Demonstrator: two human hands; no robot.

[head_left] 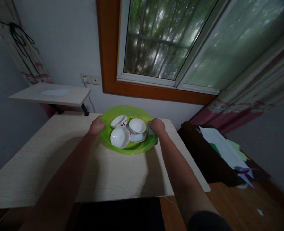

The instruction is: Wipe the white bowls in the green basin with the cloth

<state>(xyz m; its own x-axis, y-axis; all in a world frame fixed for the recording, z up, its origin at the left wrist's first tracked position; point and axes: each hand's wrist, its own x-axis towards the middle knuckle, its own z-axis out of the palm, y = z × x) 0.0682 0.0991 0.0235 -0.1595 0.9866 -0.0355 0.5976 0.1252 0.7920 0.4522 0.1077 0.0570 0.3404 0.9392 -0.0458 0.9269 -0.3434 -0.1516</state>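
Note:
Both my hands grip a round green plastic basin (126, 150) by its rim, near the back of the table. My left hand (97, 125) is closed on the left side of the rim. On the opposite side my right hand (157, 126) is closed on the rim, with a grey cloth (151, 129) under its fingers. Inside lie a tilted white bowl (119, 121) with red marks, a second white bowl (120, 137) in front, and a third bowl (137, 125) to the right. A white plate (138, 138) shows partly beneath the third bowl.
The pale wooden table (122, 179) carries a small raised shelf (72, 96) at back left, with a paper label (54, 92). Behind are wall sockets (90, 79) and a window (161, 41). A dark cabinet (204, 157) with papers (225, 146) stands at right.

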